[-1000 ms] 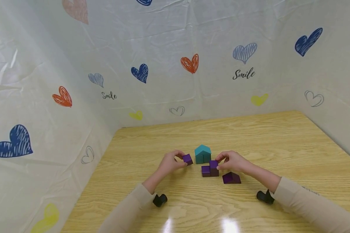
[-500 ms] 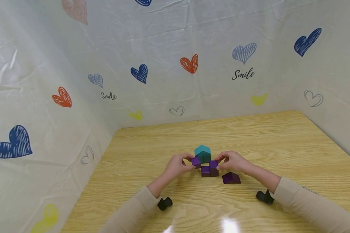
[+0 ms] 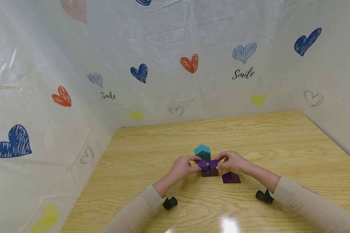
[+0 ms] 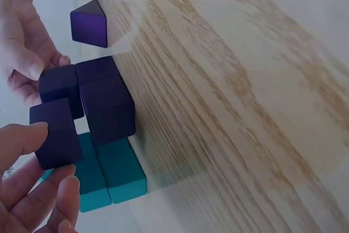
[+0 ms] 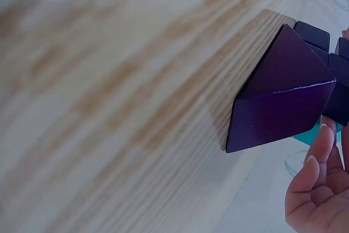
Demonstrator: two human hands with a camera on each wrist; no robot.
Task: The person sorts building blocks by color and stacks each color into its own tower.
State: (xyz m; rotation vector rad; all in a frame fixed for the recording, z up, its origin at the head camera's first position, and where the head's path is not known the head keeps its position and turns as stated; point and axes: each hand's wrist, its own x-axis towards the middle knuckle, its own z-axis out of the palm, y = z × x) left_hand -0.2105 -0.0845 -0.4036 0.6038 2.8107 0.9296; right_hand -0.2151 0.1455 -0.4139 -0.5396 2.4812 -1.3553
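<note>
My left hand [image 3: 182,168] pinches a purple cube [image 4: 54,132] between thumb and fingers, just above a lower purple cube [image 4: 108,110] on the table. In the left wrist view a narrow gap separates the held cube from that lower one. To its right two more purple cubes are stacked, and my right hand [image 3: 232,161] holds the upper cube [image 3: 213,163] at its right side. Nearer me, right of the stack, lies a purple triangular block [image 3: 231,177]. Behind the cubes stands a teal block house [image 3: 202,150] with a peaked roof, its lower part partly hidden by the held cube.
The wooden table [image 3: 151,139] reaches back to a white curtain [image 3: 163,94] printed with hearts, which also hangs along both sides. A black wrist camera [image 3: 170,203] sits below the left cuff, another black camera [image 3: 264,196] below the right.
My left hand has carried its purple cube rightward, from the left of the group to above the lower left cube. The right hand has stayed at the stack.
</note>
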